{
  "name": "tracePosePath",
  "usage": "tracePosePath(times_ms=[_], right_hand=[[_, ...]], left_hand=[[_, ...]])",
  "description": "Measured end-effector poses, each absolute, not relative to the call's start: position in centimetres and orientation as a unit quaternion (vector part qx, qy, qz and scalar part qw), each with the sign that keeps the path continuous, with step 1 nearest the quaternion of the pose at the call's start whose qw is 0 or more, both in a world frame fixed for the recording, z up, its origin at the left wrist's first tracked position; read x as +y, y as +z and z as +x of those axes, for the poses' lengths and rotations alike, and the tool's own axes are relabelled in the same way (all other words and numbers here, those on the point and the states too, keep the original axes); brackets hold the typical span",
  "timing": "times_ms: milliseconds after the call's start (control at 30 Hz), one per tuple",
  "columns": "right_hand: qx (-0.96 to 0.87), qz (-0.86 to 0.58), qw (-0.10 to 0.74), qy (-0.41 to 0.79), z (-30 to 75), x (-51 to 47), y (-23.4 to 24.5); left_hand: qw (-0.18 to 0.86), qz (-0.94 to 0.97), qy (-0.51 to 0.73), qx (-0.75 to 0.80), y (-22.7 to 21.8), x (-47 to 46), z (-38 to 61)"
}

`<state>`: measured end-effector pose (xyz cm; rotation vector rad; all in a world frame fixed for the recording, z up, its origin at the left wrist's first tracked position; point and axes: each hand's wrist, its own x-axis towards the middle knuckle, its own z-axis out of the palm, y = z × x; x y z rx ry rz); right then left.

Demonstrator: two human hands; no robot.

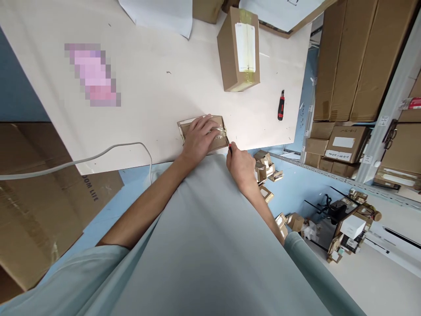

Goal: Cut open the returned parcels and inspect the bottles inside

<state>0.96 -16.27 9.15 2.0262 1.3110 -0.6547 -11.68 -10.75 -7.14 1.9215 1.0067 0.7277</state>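
Note:
A small cardboard box with clear tape on it lies at the table's front edge, close to my body. My left hand rests on top of it with the fingers stretched out over the cardboard. At the box's right end, my right hand is wrapped round a utility knife, of which only a bit of red and black handle and the thin blade show. The blade meets the box's right edge; how deep it sits cannot be seen. Farther right on the table lies a second utility knife, red and black.
A taller taped carton with a white label stands behind the box. A blurred pink item lies at the left. A grey cable crosses the table's front left. Shelves hold cartons on the right; opened boxes lie on the floor.

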Motion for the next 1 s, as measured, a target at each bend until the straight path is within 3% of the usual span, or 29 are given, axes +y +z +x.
tracePosePath(times_ms=[467,667,867,1000], right_hand=[[0.523,0.770,0.271,-0.247,1.5,-15.6,7.1],[0.547,0.770,0.188,-0.269,3.5,-15.6,5.5],[0.539,0.784,0.054,-0.303,5.9,-18.2,6.1],[0.508,0.817,0.048,-0.269,7.8,-18.2,4.6]], left_hand=[[0.362,0.779,0.298,0.416,-7.7,-11.6,-11.7],[0.367,0.768,0.293,0.434,-7.8,-11.1,-11.4],[0.381,0.732,0.297,0.480,-4.7,-11.5,-14.2],[0.350,0.682,0.282,0.578,-3.2,-12.8,-19.5]])
